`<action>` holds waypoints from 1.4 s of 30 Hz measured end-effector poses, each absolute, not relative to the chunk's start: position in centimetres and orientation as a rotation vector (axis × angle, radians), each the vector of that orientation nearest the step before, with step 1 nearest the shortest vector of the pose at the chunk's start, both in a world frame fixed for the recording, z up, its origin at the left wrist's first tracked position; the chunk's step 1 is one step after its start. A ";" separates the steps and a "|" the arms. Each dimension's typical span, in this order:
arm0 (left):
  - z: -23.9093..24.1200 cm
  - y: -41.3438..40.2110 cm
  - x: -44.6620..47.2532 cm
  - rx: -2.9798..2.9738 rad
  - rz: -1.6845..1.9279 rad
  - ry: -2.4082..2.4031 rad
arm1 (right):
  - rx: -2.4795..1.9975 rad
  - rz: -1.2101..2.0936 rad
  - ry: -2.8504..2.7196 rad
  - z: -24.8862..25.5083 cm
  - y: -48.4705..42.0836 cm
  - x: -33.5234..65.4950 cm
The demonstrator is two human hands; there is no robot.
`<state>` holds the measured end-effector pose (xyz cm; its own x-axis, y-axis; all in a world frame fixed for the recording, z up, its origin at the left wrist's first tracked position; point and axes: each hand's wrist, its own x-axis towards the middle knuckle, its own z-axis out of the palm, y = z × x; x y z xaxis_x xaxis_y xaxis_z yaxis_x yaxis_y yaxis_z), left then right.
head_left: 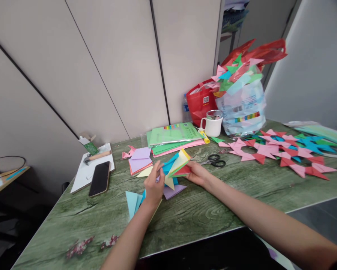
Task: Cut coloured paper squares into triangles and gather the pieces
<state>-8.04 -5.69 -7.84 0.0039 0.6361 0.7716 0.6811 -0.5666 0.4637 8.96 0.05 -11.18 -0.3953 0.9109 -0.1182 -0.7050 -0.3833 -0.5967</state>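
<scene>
My right hand (pixel 199 174) is closed on the edge of several folded coloured papers (pixel 180 159), yellow, green, red and blue, held above the table. My left hand (pixel 154 183) is at the left side of these papers, its fingers bent and pinched at the blue part. Exactly what its fingertips grip is partly hidden. Under and beside the hands are a purple folded paper (pixel 174 191) and light blue folded papers (pixel 132 202), the latter partly behind my left wrist. A stack of square papers (pixel 139 159), purple on top, is just beyond my left hand.
Black-handled scissors (pixel 216 161) lie right of my right hand. Linked pink and red paper pieces (pixel 265 150) spread across the right side. Behind stand a white mug (pixel 212 125), a filled plastic bag (pixel 244 105) and green paper packs (pixel 174 135). A phone (pixel 100 179) and hammer (pixel 97 156) lie left.
</scene>
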 end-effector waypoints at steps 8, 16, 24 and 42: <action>-7.6 -6.3 -7.8 -2.649 -1.364 -1.311 | -0.550 1.925 -0.520 -11.0 0.1 9.1; -9.6 -3.1 -10.2 -2.520 -1.258 -1.638 | -0.608 1.908 -0.404 -10.7 0.4 9.3; -10.4 -2.6 -10.6 -2.564 -1.234 -1.700 | -0.601 1.916 -0.392 -10.9 0.5 9.4; -7.6 -3.5 -10.6 -2.580 -2.220 -1.854 | -0.560 1.938 -0.477 -11.5 0.9 9.7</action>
<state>-10.64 -3.54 -7.56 0.0299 0.9386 0.3438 0.1710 -0.3437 0.9234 9.71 0.88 -11.50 -0.3732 0.9116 -0.1722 -0.7274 -0.4027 -0.5556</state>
